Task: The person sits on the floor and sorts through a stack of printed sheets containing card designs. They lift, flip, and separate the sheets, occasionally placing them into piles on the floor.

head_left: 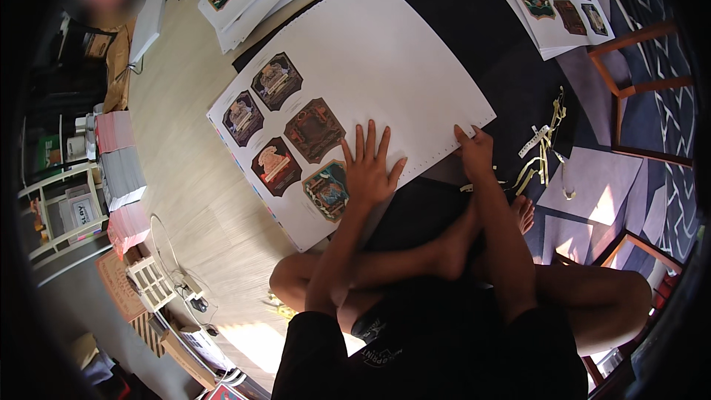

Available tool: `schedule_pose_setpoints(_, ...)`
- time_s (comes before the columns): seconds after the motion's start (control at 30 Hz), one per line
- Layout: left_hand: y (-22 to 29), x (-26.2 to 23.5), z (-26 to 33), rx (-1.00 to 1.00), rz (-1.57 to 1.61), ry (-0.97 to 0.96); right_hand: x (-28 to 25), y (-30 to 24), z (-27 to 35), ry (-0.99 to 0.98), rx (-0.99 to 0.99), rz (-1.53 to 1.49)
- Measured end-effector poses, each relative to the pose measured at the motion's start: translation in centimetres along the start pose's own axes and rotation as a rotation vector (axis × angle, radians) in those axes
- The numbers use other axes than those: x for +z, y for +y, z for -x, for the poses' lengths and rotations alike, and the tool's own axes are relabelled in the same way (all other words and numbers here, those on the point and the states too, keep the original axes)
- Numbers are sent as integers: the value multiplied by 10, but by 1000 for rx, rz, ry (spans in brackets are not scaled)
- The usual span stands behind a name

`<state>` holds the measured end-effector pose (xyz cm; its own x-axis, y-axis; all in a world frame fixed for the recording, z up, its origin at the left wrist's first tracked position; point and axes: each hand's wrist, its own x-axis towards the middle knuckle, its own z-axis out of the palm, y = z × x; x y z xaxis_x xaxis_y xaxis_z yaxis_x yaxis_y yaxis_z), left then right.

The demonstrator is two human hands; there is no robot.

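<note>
Head view: big white sheet (400, 59) lies at centre, slanted, on a black mat (511, 78) and a pale wood floor (189, 152). Five dark ornate labels (315, 130) are printed on its left part. Left hand (374, 167) flat on the sheet, fingers spread, just beside the brown and green labels. Right hand (475, 152) at the near edge, by the right corner, fingers bent and touching; can't tell if it pinches the paper. Thin pale paper strips (544, 154) lie tangled on the right, near that hand. More printed sheets: one pile (252, 4) far left, another pile (549, 26) far right. Pink and white paper stacks (122, 174) on the left. Person sits with legs bent, black shirt (429, 341).
</note>
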<state>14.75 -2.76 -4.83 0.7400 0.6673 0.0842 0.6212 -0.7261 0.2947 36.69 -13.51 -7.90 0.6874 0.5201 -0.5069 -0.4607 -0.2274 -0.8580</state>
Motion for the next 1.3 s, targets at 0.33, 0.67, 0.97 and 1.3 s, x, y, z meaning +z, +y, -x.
schedule_pose_setpoints(0.33,-1,1,1,2,12,6,0,-12,3,-34,3,65)
schedule_pose_setpoints(0.67,-1,1,2,11,8,1,-2,-13,0,-66,16,88)
schedule_pose_setpoints(0.97,-1,0,3,20,12,15,-2,-23,1,-5,10,375)
schedule_pose_setpoints(1.3,1,3,3,19,11,35,4,-19,33,71,-554,789)
